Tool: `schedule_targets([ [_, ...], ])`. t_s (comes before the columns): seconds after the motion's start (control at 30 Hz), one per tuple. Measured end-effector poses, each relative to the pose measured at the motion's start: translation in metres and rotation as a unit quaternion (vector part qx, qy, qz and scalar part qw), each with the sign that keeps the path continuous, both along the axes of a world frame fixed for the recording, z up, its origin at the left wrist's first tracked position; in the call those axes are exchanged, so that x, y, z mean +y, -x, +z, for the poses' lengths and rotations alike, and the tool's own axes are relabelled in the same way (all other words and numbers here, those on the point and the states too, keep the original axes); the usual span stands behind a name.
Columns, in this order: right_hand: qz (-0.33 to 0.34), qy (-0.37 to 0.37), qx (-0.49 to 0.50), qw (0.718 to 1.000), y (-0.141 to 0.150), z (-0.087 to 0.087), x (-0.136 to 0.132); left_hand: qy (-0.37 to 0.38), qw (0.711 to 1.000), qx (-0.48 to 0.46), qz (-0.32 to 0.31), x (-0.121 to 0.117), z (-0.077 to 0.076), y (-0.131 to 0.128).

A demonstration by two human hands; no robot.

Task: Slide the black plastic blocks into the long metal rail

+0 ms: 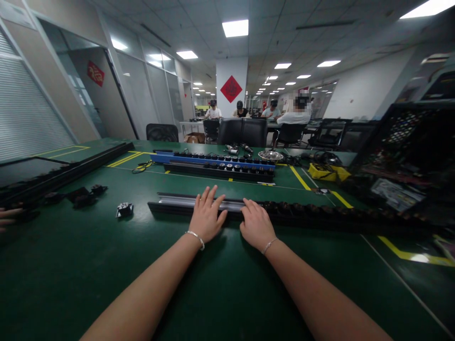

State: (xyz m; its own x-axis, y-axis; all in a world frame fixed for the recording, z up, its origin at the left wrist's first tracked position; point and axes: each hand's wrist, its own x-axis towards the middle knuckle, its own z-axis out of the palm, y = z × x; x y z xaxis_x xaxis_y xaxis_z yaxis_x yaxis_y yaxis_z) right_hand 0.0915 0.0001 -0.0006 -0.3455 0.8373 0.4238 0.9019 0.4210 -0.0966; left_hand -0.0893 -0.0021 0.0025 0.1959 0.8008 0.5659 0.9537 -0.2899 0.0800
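A long black rail [170, 207] with a pale inner channel lies across the table in front of me. Several dark modules [302, 209] sit in a row along its right part. My left hand [208, 215] rests on the rail's left half, fingers spread over the channel. Beside it, my right hand [256, 222] is bent over the rail where the row of modules begins. Its fingers are curled close together on the rail, and whatever lies beneath them is hidden. A small black-and-silver module [124, 210] stands on the table left of the rail.
Beyond my hands lie a blue rail [163, 157] with modules, another black rail [220, 171], and a metal dish [270, 156]. Loose black parts [83, 196] and someone's hand [9, 215] are at left. A yellow tray [329, 173] holds cables at right. Several people sit farther back.
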Motion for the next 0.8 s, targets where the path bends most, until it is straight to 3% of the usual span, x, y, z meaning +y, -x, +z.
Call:
schedule_targets([
  [0.23,-0.022,-0.054,0.024,0.998,-0.005,0.012,0.003,0.089,0.995,0.047,0.025,0.001,-0.009,0.006],
  [0.37,-0.122,-0.092,0.030,0.988,-0.011,0.017,0.004,0.093,0.994,0.045,0.023,0.001,-0.008,0.006],
  [0.47,-0.174,-0.072,0.012,0.982,-0.013,0.016,0.004,0.092,0.995,0.044,0.021,0.002,-0.008,0.005],
  [0.8,-0.157,-0.043,-0.004,0.987,-0.009,0.013,0.001,0.086,0.995,0.044,0.016,0.001,-0.007,0.005],
])
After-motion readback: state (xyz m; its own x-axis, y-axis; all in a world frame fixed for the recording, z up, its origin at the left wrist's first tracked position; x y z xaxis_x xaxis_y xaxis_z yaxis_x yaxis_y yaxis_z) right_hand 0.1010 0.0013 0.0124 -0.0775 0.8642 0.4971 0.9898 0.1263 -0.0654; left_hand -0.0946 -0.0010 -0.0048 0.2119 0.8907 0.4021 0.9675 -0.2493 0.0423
